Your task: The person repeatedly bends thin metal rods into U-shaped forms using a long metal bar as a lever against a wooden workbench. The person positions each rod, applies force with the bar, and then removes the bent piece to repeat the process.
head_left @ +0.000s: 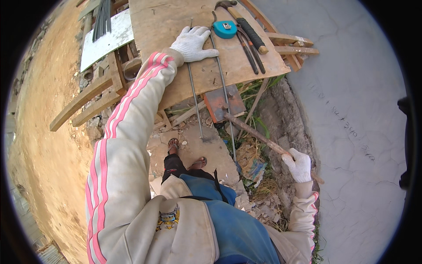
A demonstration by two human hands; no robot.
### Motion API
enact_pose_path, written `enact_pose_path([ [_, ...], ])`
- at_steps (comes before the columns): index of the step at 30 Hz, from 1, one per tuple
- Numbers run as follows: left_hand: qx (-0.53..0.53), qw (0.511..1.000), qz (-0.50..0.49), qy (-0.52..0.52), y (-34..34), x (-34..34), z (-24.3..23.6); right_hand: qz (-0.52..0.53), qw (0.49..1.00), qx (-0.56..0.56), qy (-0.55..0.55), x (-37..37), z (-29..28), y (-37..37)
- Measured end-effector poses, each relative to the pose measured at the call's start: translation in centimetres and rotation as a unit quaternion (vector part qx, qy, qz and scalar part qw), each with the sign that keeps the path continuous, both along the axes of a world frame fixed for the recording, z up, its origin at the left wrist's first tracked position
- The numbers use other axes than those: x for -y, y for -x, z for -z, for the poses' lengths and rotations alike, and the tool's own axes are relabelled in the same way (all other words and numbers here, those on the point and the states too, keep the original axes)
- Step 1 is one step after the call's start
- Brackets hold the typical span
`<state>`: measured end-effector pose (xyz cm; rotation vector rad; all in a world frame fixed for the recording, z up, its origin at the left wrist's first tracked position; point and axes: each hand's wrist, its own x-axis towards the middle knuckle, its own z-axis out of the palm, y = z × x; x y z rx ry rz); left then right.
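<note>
My left hand [192, 44], in a white knit glove, lies flat with fingers outstretched on a brown wooden board [154, 39], over a thin metal rod [193, 90]. A second metal rod [222, 72] runs roughly parallel, past my thumb and across a rust-orange metal block [213, 108] with stubby pegs at the board's near edge. My gloved right hand [298, 166] is closed around a long brownish bar [263, 138]. The bar's far end meets the second rod beside the block; how it engages is too small to tell. Both rods overhang the board toward me.
On the board lie a teal tape measure [225, 30], a hammer [249, 31] and orange-and-black-handled pincers [247, 48]. Several dark rods [102, 20] rest on a white panel [110, 39] at far left. Wooden beams [83, 101] stick out left. A grey concrete surface [351, 110] lies right.
</note>
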<state>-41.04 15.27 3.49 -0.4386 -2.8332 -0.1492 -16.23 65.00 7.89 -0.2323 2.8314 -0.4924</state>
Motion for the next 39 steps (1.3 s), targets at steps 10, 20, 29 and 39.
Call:
enact_pose_path([
  [10, 0.004, 1.000, 0.001, 0.031, -0.2, 0.1, 0.0, 0.019, 0.999, -0.029, -0.009, 0.7, -0.4, -0.9],
  [20, -0.029, 0.998, 0.044, 0.047, 0.7, 0.4, 0.8, 0.090, 0.994, -0.063, -0.021, 3.0, -0.8, -5.0],
  [29, -0.042, 0.998, 0.047, 0.032, 1.2, 0.4, 1.7, 0.218, 0.971, -0.073, -0.061, 9.9, -1.1, -12.7],
  [39, 0.011, 0.998, 0.056, 0.035, 0.2, 0.0, 0.6, 0.321, 0.944, -0.042, -0.063, 15.8, -0.4, -16.2],
])
